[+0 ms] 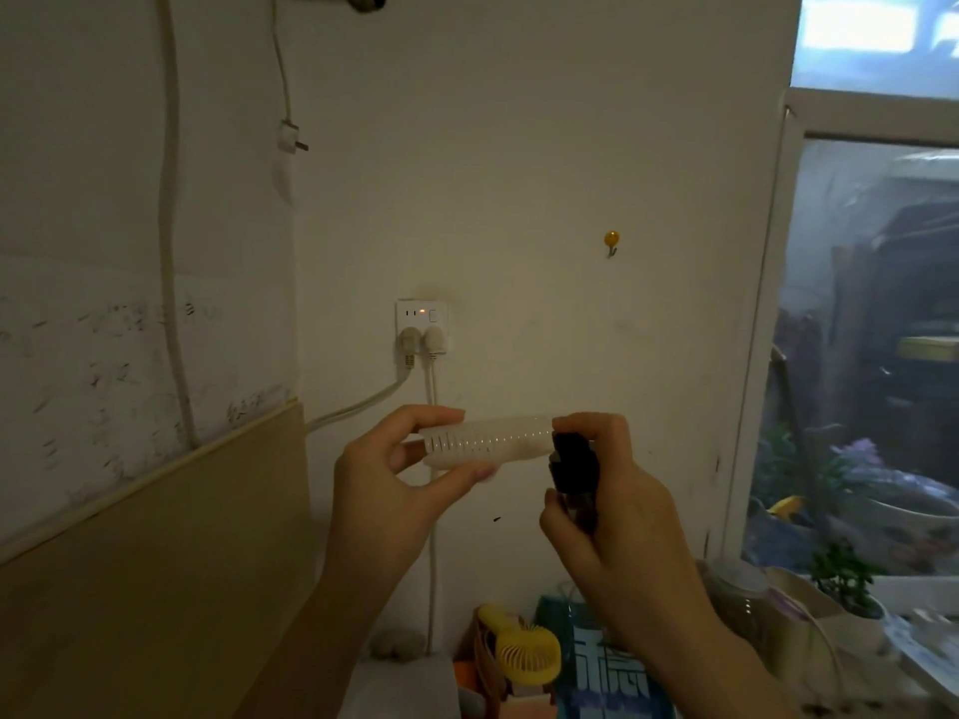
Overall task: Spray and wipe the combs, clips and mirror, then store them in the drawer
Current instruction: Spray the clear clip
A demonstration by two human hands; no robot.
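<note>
Spray stage, early in the task by the look of it. The left hand [399, 459] holds a pale translucent comb [488, 442] level in front of the wall, thumb under and fingers over its left end, pinching it. The right hand [612, 516] is wrapped around a small spray bottle [573, 472] with a black head, index finger curled on top as if ready to press; the nozzle sits touching or just beside the comb's right end, hard to say which.

Relative to the wall socket [423, 324]: comb and both hands are below it and slightly right; the yellow hook [612, 240] is up and right of it.

Done: nothing can be confirmed, no wiped items visible. Left: likely wipe this comb, then other combs, clips, mirror, then store. No cloth, clips, mirror or drawer in view.

Comb looks: whitish, semi-clear plastic, short, a row of fine teeth showing as dark ticks with small light glints along it. Blurred, so wet or dry cannot be told. Clutter below the hands, including a yellow mini fan [524, 653], is not part of this step
</note>
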